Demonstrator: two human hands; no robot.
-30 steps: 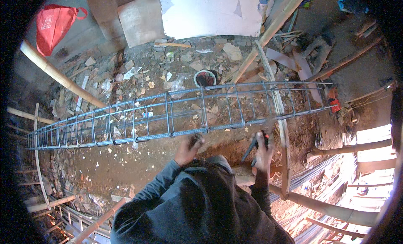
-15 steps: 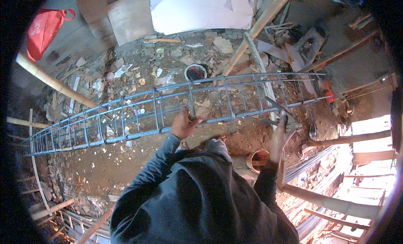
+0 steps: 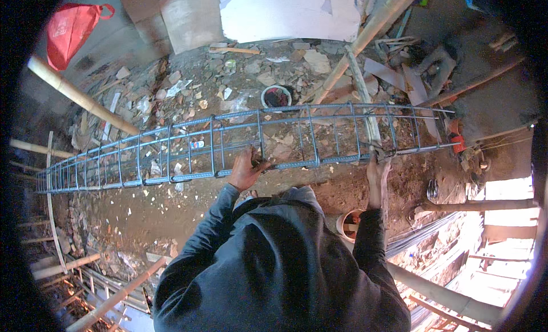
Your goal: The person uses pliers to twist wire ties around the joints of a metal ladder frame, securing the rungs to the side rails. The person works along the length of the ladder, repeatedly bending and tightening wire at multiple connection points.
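A long rebar cage (image 3: 217, 126) of bluish steel bars and square ties runs across the view in front of me. My left hand (image 3: 246, 171) is at its near lower bar, fingers curled by one of the ties; a dark gap shows between thumb and fingers. Farther right, my right hand (image 3: 375, 167) is closed around the dark handles of pincers (image 3: 374, 147). The tool meets the near bar where a wooden support (image 3: 365, 98) crosses the cage. The tool's jaws are too small and blurred to make out.
Bamboo poles (image 3: 83, 95) prop the area at left and right. A bucket (image 3: 276, 97) stands beyond the cage, another bucket (image 3: 347, 223) beside my right forearm. Broken stone and rubble (image 3: 194, 92) cover the ground. A red bag (image 3: 71, 35) hangs far left.
My right hand has brought the pincers from above the near bar down onto it, beside the wooden support. My left hand has stayed at the same part of the cage. The view has shifted slightly.
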